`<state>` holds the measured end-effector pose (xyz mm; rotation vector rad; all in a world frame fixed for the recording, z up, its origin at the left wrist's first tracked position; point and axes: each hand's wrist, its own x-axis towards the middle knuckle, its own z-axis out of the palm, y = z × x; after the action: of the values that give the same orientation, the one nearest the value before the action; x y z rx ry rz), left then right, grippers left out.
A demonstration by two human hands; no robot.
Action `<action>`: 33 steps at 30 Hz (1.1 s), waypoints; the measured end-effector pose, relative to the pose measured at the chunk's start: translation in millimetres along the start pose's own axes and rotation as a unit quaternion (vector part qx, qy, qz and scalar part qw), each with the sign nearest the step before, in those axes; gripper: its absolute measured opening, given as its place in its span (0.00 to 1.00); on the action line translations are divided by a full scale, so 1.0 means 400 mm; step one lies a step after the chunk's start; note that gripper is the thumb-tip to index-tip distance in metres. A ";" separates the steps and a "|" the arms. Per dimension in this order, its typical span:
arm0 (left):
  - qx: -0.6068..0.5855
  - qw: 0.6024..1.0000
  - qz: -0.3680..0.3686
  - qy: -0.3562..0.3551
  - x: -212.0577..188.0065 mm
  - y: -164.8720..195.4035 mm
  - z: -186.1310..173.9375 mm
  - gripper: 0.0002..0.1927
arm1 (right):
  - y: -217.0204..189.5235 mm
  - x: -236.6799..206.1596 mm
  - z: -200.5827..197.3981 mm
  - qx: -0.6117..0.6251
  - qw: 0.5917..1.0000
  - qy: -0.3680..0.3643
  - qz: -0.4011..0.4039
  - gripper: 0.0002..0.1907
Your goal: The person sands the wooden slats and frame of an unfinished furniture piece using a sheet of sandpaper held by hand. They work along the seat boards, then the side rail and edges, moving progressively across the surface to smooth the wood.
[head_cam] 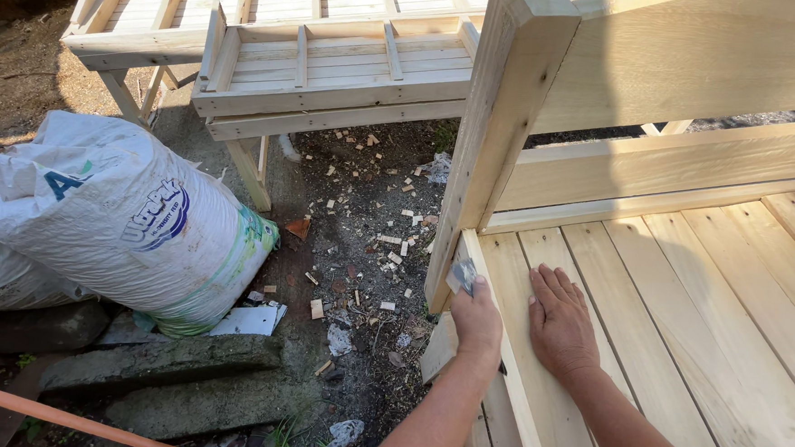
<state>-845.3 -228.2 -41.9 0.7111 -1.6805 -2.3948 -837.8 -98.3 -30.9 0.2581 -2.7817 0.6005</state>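
We are holding a small grey piece of sandpaper [461, 275] in our left hand [477, 320], its fingers closing around it and pressing it against the foot of the upright wooden post [497, 138], right where the post is meeting the outer edge of the slatted surface. Our right hand [559, 323] is lying flat just beside it — fingers stretched out open, palm down, gripping nothing — and it is resting on one of the pale wooden slats [665, 301] of the piece we are leaning over. Behind the hands, two horizontal rails [663, 165] are running from the post off to the right.

Beyond the post the ground is showing dark soil littered with small wood offcuts [369, 240]. Farther back, two more slatted wooden frames [334, 57] are standing on legs, one partly in front of the other. To the left a large white woven sack [117, 218] is lying on its side, leaning over flat grey stones [172, 366] — and an orange pipe [61, 417] is crossing the bottom left corner.
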 end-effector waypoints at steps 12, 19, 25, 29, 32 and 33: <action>0.172 0.979 -0.109 0.026 0.167 -0.055 -0.071 0.27 | -0.007 -0.007 -0.009 -0.014 1.000 -0.020 0.009 0.25; 0.371 0.926 -0.060 0.007 0.105 -0.058 -0.120 0.27 | -0.014 -0.005 -0.010 -0.037 0.999 -0.010 0.001 0.25; 0.425 0.905 -0.013 -0.004 0.097 -0.087 -0.108 0.31 | -0.012 -0.006 -0.008 -0.030 0.999 -0.013 0.004 0.26; 0.422 0.901 -0.095 -0.021 0.180 -0.031 -0.099 0.28 | -0.014 -0.012 -0.006 -0.026 1.000 -0.015 0.009 0.25; 0.448 0.892 -0.039 -0.047 0.142 -0.061 -0.133 0.28 | -0.015 -0.014 -0.010 -0.019 1.000 -0.013 0.012 0.25; 0.451 0.891 0.012 -0.057 0.100 -0.082 -0.151 0.27 | -0.015 -0.012 -0.011 -0.017 1.000 -0.010 0.011 0.25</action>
<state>-848.3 -282.2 -100.1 0.6168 -2.8301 -1.5421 -830.6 -101.4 -26.3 0.2280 -2.8151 0.5569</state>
